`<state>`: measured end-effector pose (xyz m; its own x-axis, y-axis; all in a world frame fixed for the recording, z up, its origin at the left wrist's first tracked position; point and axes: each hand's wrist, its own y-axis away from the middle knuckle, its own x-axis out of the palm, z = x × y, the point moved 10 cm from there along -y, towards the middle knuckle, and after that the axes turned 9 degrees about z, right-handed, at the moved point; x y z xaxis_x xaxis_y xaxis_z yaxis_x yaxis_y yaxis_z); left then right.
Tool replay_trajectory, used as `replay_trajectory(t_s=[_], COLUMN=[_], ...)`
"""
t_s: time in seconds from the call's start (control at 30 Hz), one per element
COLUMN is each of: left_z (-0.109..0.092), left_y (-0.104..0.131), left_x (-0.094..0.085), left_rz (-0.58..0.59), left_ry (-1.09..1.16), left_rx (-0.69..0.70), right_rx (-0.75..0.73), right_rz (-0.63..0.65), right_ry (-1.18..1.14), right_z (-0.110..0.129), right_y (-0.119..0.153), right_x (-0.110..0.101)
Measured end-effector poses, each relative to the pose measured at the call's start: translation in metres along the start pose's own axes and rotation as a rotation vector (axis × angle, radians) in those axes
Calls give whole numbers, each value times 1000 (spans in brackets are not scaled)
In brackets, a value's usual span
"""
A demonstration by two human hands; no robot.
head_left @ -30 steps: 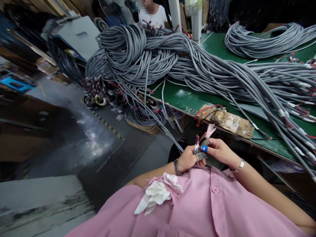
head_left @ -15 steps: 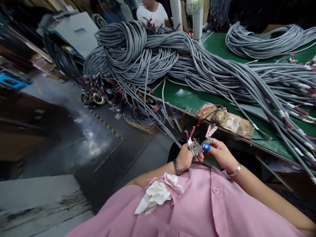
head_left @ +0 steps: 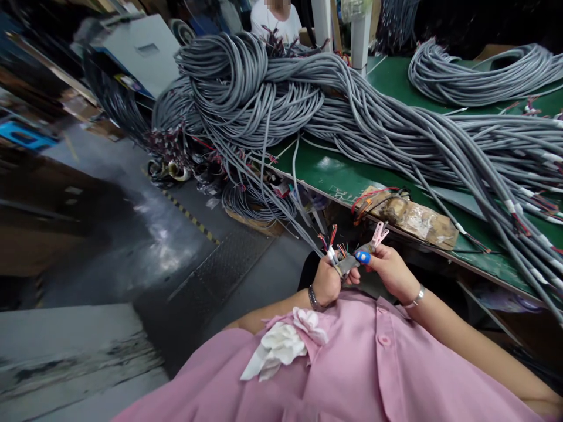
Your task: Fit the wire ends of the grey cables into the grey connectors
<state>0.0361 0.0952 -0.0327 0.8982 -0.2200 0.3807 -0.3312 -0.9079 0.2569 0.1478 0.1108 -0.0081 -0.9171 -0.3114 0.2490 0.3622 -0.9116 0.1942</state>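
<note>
In front of my shirt, my left hand is closed around the ends of several grey cables. Thin red, blue and other coloured wires fan out above its fingers, and a grey wrapping covers a finger or piece there. My right hand touches this spot, its thumb in a blue cover pressed against grey-wrapped material. What it pinches is hidden. A pink clip stands up just behind the right fingers.
Heaped grey cable coils and long bundles cover much of the green table. A wooden block with red and black leads sits at its near edge. A grey box stands at the left; a person in white is behind.
The view has shifted slightly, so the table and cables appear a little to the right. Both hands stay together on the cable ends, with slight finger movement.
</note>
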Motion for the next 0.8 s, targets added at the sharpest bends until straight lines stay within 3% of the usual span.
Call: replay_trajectory(t_s=[0.3, 0.53, 0.8], left_z=[-3, 2, 2], left_y=[1, -1, -1], left_x=[0, 1, 7], left_rz=[-38, 2, 67], left_ry=[-7, -102, -171], left_rx=[3, -27, -36], right_rx=[16, 11, -5], right_rz=[-86, 31, -32], right_ry=[-123, -70, -13], right_z=[-6, 4, 2], right_y=[6, 4, 5], right_x=[-8, 7, -3])
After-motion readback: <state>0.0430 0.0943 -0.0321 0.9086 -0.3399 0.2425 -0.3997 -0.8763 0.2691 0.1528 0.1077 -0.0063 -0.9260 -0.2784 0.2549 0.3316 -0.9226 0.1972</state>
